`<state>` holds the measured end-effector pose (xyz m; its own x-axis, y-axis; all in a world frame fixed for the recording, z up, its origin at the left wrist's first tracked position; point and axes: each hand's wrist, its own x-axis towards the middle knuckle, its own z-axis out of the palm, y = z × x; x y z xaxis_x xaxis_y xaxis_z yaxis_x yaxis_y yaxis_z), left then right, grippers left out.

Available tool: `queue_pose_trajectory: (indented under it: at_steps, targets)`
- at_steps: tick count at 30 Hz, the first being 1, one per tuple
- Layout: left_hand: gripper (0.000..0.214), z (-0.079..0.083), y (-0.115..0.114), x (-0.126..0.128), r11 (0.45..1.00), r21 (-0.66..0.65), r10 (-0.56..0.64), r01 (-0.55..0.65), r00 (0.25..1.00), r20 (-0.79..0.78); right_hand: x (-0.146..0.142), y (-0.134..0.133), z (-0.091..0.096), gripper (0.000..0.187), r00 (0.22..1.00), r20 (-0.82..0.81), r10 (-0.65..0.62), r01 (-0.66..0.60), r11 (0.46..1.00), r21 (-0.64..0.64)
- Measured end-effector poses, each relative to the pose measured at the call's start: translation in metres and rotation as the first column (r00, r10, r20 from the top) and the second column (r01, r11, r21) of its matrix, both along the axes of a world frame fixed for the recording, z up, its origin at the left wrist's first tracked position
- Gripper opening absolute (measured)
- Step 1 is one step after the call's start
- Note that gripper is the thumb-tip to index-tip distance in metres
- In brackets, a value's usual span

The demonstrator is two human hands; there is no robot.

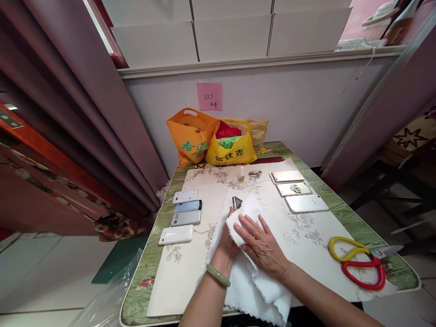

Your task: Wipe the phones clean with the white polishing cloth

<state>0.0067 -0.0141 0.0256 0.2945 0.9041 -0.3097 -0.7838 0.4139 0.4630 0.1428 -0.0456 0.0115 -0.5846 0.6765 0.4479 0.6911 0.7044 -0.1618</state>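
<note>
Near the front middle of the table, my left hand [227,240] is closed around a phone [237,203]; only its dark, silver-edged end shows past the fingers. A white cloth [254,268] with a scalloped edge covers most of that phone and hangs down toward the table's front edge. My right hand [260,243] holds the cloth from above, its fingers pressing the folded layer against the phone. The palm side of both hands is hidden.
Several phones lie on the left [176,234] and on the right [306,203]. Red-and-yellow scissors [363,263] rest at the right front. A small bottle [241,174], glasses [255,173], an orange bag [190,136] and a yellow bag [231,152] stand toward the back.
</note>
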Motion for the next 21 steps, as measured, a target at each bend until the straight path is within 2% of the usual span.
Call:
queue_pose_trajectory:
  at_steps: [5,7,10,13,16,19,21]
  targets:
    - [0.029,-0.006,0.001,-0.003,0.993,0.046,0.106,-0.105,0.994,-0.002,-0.009,0.015,-0.003,0.078,0.999,0.040,-0.033,0.033,0.999,0.015]
    - [0.031,-0.008,0.002,-0.004,0.996,0.054,0.072,-0.072,0.997,-0.002,-0.007,0.019,-0.005,0.077,0.998,0.057,-0.016,0.017,1.000,-0.009]
    - [0.042,-0.005,0.002,-0.005,0.998,0.021,-0.057,0.057,0.998,0.031,0.002,0.022,-0.008,0.071,0.996,0.069,0.052,-0.047,0.996,-0.080]
    - [0.049,-0.003,0.002,-0.004,0.996,-0.014,-0.090,0.090,0.995,0.035,0.008,0.024,-0.007,0.068,0.990,0.072,0.124,-0.114,0.984,-0.136]
    - [0.041,-0.010,0.002,0.001,0.999,0.000,0.036,-0.036,0.999,-0.034,0.001,0.023,0.001,0.071,0.995,0.043,0.085,-0.077,0.983,-0.164]
    - [0.037,-0.022,-0.002,0.004,0.975,0.017,0.222,-0.222,0.965,-0.142,-0.016,0.019,0.010,0.067,0.998,-0.021,-0.052,0.046,0.975,-0.216]
    - [0.042,-0.027,-0.006,0.004,0.957,0.019,0.288,-0.290,0.942,-0.170,-0.027,0.016,0.013,0.062,0.986,-0.066,-0.151,0.130,0.959,-0.251]
